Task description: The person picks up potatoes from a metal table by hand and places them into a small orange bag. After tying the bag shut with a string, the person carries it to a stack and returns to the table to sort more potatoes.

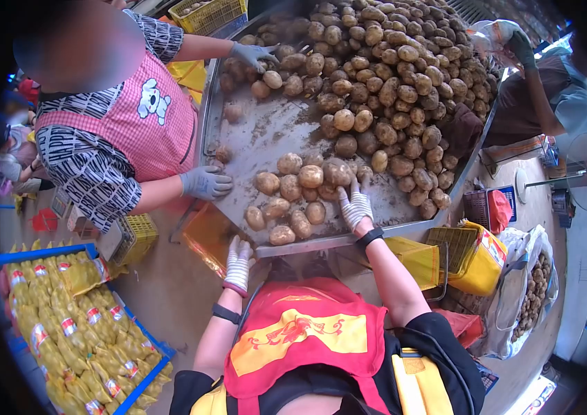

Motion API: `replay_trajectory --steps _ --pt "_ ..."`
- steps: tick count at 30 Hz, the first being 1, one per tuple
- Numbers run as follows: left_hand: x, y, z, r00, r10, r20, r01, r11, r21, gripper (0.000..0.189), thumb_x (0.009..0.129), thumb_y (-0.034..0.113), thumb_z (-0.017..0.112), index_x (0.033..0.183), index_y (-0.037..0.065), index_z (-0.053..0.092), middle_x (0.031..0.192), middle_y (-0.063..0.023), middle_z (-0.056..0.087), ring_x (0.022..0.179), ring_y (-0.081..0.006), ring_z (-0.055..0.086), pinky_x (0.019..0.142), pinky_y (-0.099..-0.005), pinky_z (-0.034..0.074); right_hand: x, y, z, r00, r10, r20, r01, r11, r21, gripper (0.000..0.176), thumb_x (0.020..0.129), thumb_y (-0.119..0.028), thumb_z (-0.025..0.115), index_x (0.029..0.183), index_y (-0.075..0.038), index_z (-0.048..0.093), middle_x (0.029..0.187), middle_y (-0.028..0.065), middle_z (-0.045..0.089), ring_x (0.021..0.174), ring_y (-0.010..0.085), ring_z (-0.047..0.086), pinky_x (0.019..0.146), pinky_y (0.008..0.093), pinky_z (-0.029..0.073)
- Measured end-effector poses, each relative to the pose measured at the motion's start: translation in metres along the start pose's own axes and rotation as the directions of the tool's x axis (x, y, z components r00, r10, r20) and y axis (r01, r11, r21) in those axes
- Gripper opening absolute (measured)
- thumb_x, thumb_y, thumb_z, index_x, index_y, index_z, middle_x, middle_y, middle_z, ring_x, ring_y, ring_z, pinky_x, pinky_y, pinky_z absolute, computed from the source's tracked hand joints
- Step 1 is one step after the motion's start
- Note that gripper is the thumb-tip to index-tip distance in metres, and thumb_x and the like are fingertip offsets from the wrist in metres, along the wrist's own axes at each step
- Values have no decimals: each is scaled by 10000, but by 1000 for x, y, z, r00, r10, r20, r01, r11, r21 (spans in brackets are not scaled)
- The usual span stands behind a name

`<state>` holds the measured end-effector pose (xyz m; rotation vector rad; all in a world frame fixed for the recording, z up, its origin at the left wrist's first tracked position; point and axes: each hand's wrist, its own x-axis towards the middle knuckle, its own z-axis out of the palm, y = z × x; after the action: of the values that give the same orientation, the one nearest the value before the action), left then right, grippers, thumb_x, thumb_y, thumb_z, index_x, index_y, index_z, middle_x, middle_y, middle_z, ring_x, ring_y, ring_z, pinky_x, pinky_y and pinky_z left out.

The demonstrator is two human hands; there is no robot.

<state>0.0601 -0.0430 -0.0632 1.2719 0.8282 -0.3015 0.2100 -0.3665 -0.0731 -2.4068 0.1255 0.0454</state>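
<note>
Brown, soil-marked potatoes [310, 176] lie in a loose group near the front of a metal sorting table [238, 200]. My right hand [357, 206], in a white striped glove, rests behind this group at its right side. Its fingers are stretched out and touch a potato without wrapping round it. My left hand [238, 264], gloved alike, is below the table's front corner with its fingers extended upward. It is beside an orange-yellow bag or lined container [209, 235] hanging under the edge. No potato shows in my left hand.
A large potato heap [404, 83] covers the table's far right. A co-worker in a pink checked apron [158, 104] stands at the left, both gloved hands on the table. Another person [542, 90] stands at the right. Filled yellow net bags [79, 332], yellow crates [473, 256] and a white sack [532, 290] surround me.
</note>
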Motion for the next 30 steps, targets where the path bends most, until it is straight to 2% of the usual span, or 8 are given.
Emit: replay_trajectory --steps 3,7,17,21,23,25,27,30 --pt "12 -3 8 1000 25 -8 -24 999 35 673 979 344 551 1526 149 211 1523 -154 305 1351 -324 395 1043 -472 397 -27 -39 24 972 -101 212 146 967 -207 721 900 -439 581 1490 -130 304 1519 331 187 1353 540 272 1137 535 252" --pt "46 -21 3 995 99 -22 -95 987 131 721 975 323 561 1544 201 137 1560 -127 247 1398 -317 316 1053 -523 364 -49 -57 27 870 -60 490 45 998 42 757 887 -398 598 1496 -98 264 1504 334 219 1348 530 292 1139 490 280" --pt "32 -2 -14 985 -173 -10 160 933 -322 738 946 379 585 1523 191 165 1460 -131 366 1283 -357 431 1001 -612 396 -61 -81 61 846 39 532 56 985 -161 609 958 -285 477 1382 109 289 1256 377 470 1093 484 549 931 482 467" --pt "54 -32 -44 966 -237 100 236 657 -716 691 932 475 564 1454 85 336 1425 -163 399 1261 -364 448 1095 -542 356 -88 -90 109 771 -446 456 468 881 70 551 941 -195 526 1356 110 330 1264 370 482 1158 479 514 997 451 431" --pt "64 -44 -60 899 -330 287 369 218 -904 681 928 491 564 1427 66 375 1424 -169 404 1295 -372 416 1115 -536 335 -70 -125 70 766 -462 447 403 887 227 435 935 -182 550 1300 37 460 1230 277 557 1138 418 547 989 438 439" --pt "50 -36 -59 936 -268 229 324 398 -858 706 928 485 565 1451 68 340 1458 -185 370 1339 -374 371 1112 -520 344 -30 -114 50 809 -556 189 509 825 245 345 896 -153 612 1211 -22 562 1159 215 611 1075 391 576 949 443 457" --pt "42 -30 -60 958 -284 45 250 747 -615 724 932 462 570 1474 65 303 1471 -197 352 1351 -377 357 1103 -506 359 3 -97 29 900 -433 53 436 891 -125 403 835 -193 651 1211 -72 569 1147 168 604 1042 373 565 914 468 455" --pt "40 -31 -62 958 -285 38 251 763 -596 679 936 435 583 1446 58 340 1443 -202 389 1310 -364 403 1065 -505 396 26 -85 34 820 -478 316 573 706 -417 617 735 -264 735 1284 -93 512 1242 127 555 1180 338 495 1069 544 309"
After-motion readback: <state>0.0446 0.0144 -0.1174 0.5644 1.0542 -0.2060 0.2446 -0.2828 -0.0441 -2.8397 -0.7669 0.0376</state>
